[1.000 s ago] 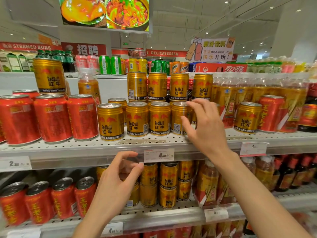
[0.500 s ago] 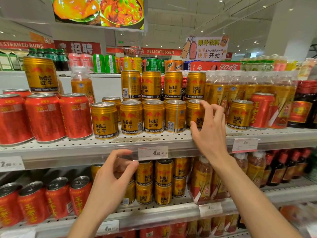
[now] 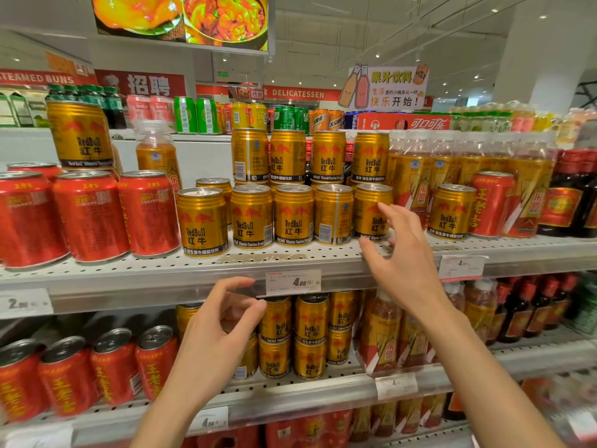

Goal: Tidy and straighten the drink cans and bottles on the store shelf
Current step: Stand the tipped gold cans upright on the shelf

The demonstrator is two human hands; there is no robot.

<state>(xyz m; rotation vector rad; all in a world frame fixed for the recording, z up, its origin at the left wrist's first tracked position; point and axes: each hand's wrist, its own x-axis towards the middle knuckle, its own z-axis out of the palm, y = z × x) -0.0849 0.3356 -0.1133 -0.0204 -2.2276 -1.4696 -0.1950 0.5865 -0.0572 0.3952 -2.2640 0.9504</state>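
I am looking at a store shelf [image 3: 129,276] stocked with drinks. Along its front edge stands a row of gold cans [image 3: 292,215], upright and touching side by side, with a second tier of gold cans [image 3: 287,155] stacked on those behind them. To the left of the row stand red cans [image 3: 90,215], also upright. Toward the right end of the shelf are wrapped bottles [image 3: 416,169] of amber drink, then one more gold can [image 3: 450,211] with a red can [image 3: 491,203] just beside it.

My right hand [image 3: 403,253] is raised at the front edge of the shelf, fingers spread wide around the end can [image 3: 370,208] of the gold row. The fingertips seem to touch its label, though I cannot tell whether they grip it.

My left hand [image 3: 219,331] hangs lower, in front of the shelf below, thumb and fingers curled close together and holding nothing. Just above it a price tag [image 3: 293,282] is clipped to the shelf edge. Behind that hand, lower cans [image 3: 310,334] in gold sit stacked two high.
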